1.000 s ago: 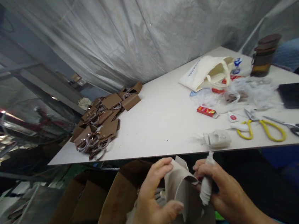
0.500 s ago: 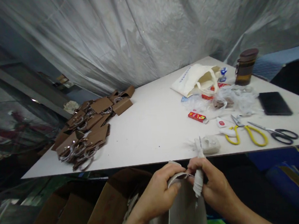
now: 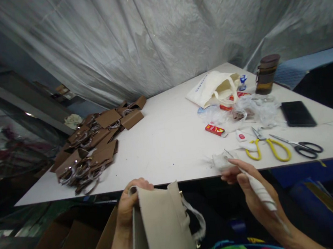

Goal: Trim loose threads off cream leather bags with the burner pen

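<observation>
My left hand [image 3: 130,203] is closed on the top edge of a beige bag-like piece [image 3: 165,223], which hangs below the front edge of the table. A clear wrapped strap [image 3: 198,218] with metal fittings sticks out from its right side. In my right hand [image 3: 251,191] is a thin tool with a white wrapped handle [image 3: 261,190]; its pointed tip reaches toward a crumpled whitish bundle [image 3: 222,160] at the table's front edge. A gap separates my right hand from the beige piece.
Brown pieces with wrapped straps [image 3: 97,143] are heaped on the left of the white table [image 3: 159,141]. On the right lie yellow-handled scissors [image 3: 271,143], black-handled scissors [image 3: 302,148], a dark tablet [image 3: 298,114], a cloth bag [image 3: 210,90] and a bottle [image 3: 268,74]. Cardboard boxes [image 3: 75,245] stand below left.
My hands have moved apart: the left went leftward with the beige piece, now turned to show its broad side. My right hand moved right, and the tool is tilted differently.
</observation>
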Available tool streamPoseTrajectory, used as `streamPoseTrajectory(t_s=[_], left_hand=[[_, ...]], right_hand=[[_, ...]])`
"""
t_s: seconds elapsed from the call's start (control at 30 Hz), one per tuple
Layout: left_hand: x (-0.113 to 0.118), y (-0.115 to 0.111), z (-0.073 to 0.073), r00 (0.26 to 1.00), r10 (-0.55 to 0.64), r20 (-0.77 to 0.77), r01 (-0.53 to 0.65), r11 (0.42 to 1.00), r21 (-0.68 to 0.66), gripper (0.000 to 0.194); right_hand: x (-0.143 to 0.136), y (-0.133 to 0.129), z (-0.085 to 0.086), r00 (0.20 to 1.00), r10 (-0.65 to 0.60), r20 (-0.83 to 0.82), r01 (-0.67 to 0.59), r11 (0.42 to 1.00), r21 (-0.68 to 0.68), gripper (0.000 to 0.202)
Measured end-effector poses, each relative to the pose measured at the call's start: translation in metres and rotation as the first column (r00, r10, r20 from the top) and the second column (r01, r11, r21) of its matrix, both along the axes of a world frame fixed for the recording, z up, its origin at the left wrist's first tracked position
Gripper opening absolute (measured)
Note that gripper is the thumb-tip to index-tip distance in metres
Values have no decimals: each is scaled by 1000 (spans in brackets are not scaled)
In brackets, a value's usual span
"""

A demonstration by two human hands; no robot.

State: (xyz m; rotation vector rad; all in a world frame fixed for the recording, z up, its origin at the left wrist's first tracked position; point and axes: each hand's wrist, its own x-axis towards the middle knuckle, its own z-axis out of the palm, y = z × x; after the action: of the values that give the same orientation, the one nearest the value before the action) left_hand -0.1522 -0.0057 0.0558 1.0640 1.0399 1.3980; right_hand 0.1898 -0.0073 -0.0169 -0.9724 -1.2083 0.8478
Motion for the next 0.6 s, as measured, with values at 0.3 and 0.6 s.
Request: streamPoseTrajectory(t_s=[0.3, 0.6], left_hand=[[72, 5, -62, 958, -52, 282, 154, 923, -353, 39], [154, 5, -92, 975, -132, -181, 41, 899, -436, 21]], right_hand=[[36, 31, -38, 967, -97, 234, 121, 989, -88, 33], [43, 44, -54, 858, -90, 506, 89, 996, 26, 18]])
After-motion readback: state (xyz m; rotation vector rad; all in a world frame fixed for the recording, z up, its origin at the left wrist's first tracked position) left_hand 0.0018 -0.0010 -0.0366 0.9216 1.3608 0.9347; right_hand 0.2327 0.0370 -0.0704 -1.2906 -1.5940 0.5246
